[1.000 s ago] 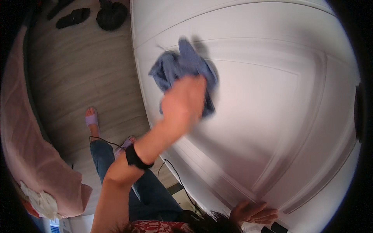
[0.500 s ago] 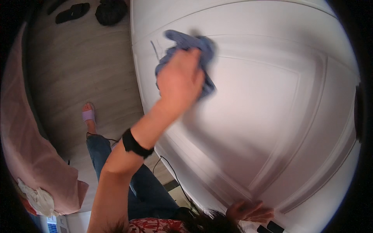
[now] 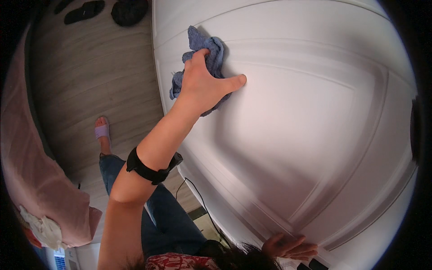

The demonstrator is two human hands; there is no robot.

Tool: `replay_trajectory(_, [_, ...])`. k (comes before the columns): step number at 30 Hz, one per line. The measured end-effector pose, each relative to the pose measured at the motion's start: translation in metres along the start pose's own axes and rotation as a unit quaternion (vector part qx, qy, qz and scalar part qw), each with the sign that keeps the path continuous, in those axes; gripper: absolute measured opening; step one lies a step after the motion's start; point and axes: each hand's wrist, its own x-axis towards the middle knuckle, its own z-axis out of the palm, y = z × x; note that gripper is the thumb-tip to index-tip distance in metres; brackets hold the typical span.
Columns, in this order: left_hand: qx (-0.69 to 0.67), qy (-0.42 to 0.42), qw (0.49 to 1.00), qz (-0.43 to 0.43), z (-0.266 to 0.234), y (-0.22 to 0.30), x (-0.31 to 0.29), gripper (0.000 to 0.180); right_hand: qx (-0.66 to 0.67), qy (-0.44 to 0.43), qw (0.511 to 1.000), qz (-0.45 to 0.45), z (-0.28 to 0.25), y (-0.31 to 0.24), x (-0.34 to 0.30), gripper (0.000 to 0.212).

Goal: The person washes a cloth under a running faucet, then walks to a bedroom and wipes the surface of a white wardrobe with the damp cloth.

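My left hand (image 3: 202,83) presses a crumpled blue cloth (image 3: 216,54) against a white panelled door (image 3: 288,117). Its fingers curl over the cloth, while the thumb sticks out to the right, off the cloth. The cloth lies near the door's left edge, at the upper corner of the raised moulding. A black band circles my left forearm. Low on the right, my right hand (image 3: 290,246) rests against the door's lower part with fingers stretched out and holds nothing.
Wood-look floor (image 3: 90,81) runs along the left, with black slippers (image 3: 84,12) and a dark round object (image 3: 129,12) at the far end. Pink fabric (image 3: 42,180) hangs at the left. A thin black cable (image 3: 198,191) trails beside my leg. A dark fitting (image 3: 415,130) sits at the right edge.
My left hand and the cloth have moved left across the door. The thumb has spread away from the fingers. My right hand stays in about the same place.
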Motion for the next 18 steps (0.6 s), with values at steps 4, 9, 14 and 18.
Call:
replay_trajectory(4, [-0.018,-0.021,1.000,-0.009,-0.002,-0.004,0.001,0.100,-0.009,-0.013,1.000,0.007,-0.001,-0.001,-0.007,0.054])
replay_trajectory(9, [-0.053,-0.018,0.998,-0.031,-0.010,-0.011,-0.001,0.102,-0.021,-0.008,1.000,0.001,-0.009,-0.009,-0.008,0.055])
replay_trajectory(14, [-0.053,-0.022,0.998,-0.040,-0.010,-0.006,0.006,0.102,-0.009,-0.039,0.999,0.027,-0.005,-0.005,-0.007,0.055])
replay_trajectory(18, [-0.032,-0.010,0.999,-0.028,-0.007,-0.006,0.010,0.103,-0.005,-0.022,0.999,0.026,0.001,-0.007,-0.004,0.056])
